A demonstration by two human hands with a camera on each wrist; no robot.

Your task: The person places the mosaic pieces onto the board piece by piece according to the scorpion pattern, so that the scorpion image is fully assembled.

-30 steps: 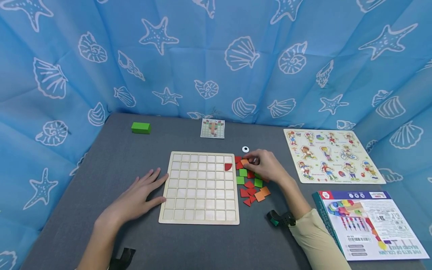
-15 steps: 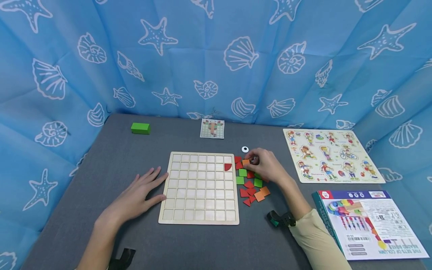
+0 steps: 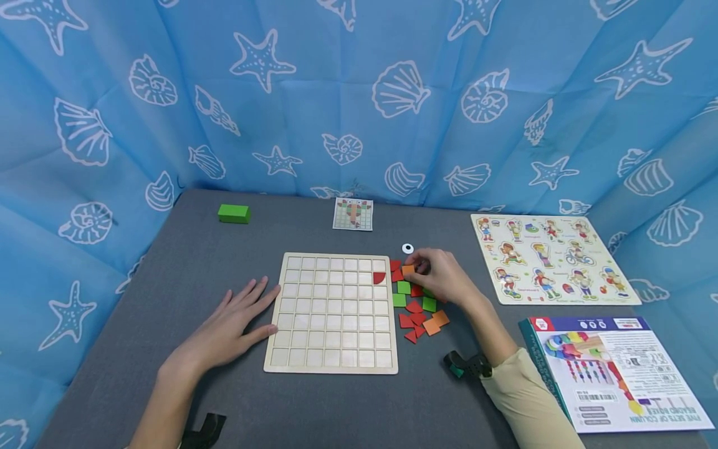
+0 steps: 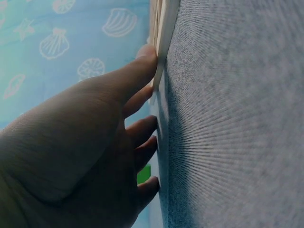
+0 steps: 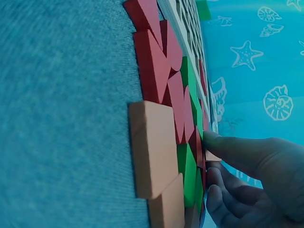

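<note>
A wooden grid board (image 3: 331, 323) lies flat on the table, with one red quarter-round piece (image 3: 379, 278) in a cell near its upper right. My left hand (image 3: 227, 327) rests at the board's left edge, fingers spread; in the left wrist view the thumb (image 4: 146, 59) touches the rim. Beyond the right edge, my right hand (image 3: 447, 275) pinches a small orange block (image 3: 408, 270) between thumb and fingers. Under and beside that hand spread red pieces (image 3: 414, 307), green square blocks (image 3: 399, 300) and more orange blocks (image 3: 432, 326). Part of the pile is hidden by the hand.
Behind the board lie a small pattern card (image 3: 353, 214) and a white ring-shaped piece (image 3: 407, 249). A green block (image 3: 234, 214) sits at the back left. To the right are a picture puzzle board (image 3: 552, 260) and a boxed set (image 3: 617, 374). A blue curtain (image 3: 314, 112) hangs behind.
The orange block in my right hand has turned slightly and shifted a little right between the fingertips. The left hand and the board stay where they were.
</note>
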